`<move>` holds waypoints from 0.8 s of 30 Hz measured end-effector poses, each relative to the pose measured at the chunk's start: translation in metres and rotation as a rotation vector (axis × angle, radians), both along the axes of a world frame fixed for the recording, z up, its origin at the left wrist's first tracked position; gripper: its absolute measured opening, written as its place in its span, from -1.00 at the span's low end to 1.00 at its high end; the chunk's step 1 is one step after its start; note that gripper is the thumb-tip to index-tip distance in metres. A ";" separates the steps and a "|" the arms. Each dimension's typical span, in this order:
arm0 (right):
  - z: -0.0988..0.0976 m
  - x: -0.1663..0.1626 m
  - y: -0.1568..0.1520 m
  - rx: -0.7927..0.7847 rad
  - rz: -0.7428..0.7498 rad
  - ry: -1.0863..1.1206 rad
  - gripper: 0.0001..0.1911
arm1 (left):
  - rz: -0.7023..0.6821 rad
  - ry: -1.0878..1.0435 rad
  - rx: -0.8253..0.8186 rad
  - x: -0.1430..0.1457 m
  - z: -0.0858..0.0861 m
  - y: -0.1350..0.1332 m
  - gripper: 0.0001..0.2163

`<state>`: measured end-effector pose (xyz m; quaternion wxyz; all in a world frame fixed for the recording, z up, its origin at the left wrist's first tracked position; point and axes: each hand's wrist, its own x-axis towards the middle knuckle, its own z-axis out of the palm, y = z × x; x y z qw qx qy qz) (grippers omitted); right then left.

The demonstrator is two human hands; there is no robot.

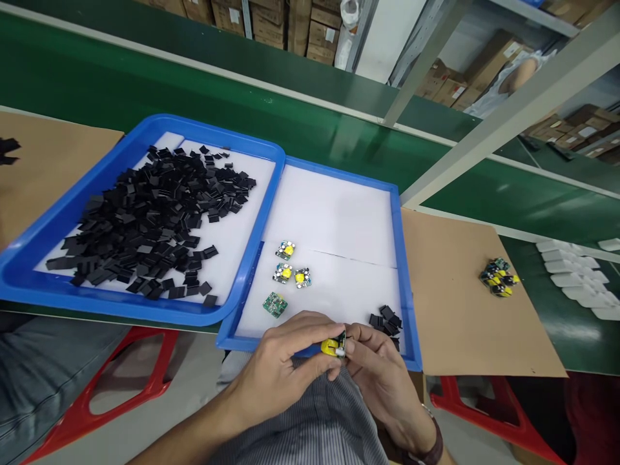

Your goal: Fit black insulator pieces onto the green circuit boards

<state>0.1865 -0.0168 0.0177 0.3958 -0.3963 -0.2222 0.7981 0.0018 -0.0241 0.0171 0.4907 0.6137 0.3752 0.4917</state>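
Observation:
A small circuit board [333, 347] with a yellow component is held up over the near edge of the right-hand tray. My left hand [290, 352] grips it between thumb and fingers from the left. From the right, my right hand [378, 368] pinches its other edge; fingertips cover part of it, and I cannot tell whether a black piece is in them too. Left of my hands, several similar boards [282, 272] lie on the white lining, and one green board [275, 305] shows its soldered side. A few black flat pieces [386, 321] lie just beyond my right hand.
A blue tray [278, 174] heaped with black pieces [155, 213] overlaps the blue-rimmed tray [404, 278] before me. At right, cardboard [450, 310] bears a cluster of boards [498, 278]. White plastic trays [576, 278] stand farther right. A slanted metal post [504, 116] rises behind.

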 end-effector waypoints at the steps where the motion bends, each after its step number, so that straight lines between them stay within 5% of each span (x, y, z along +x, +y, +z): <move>1: 0.000 -0.001 -0.001 0.010 -0.011 -0.004 -0.78 | 0.004 0.006 -0.001 0.000 0.000 0.000 -0.53; 6: -0.005 -0.001 -0.006 0.123 -0.069 -0.069 -0.81 | -0.022 0.014 -0.097 -0.002 0.001 -0.004 -0.53; 11: -0.015 0.001 -0.011 0.243 -0.070 -0.157 -0.85 | 0.048 0.010 -0.015 -0.001 -0.005 -0.006 -0.50; 18: -0.007 0.006 -0.008 0.323 0.111 -0.244 -0.79 | 0.101 -0.019 -0.168 0.001 -0.010 -0.016 -0.59; 21: -0.005 0.011 -0.012 0.602 0.025 -0.517 -0.92 | 0.141 -0.054 -0.269 0.000 -0.010 -0.019 -0.62; 24: -0.010 0.014 -0.013 1.026 -0.072 -0.758 -0.64 | 0.125 0.017 -0.287 -0.002 -0.009 -0.019 -0.61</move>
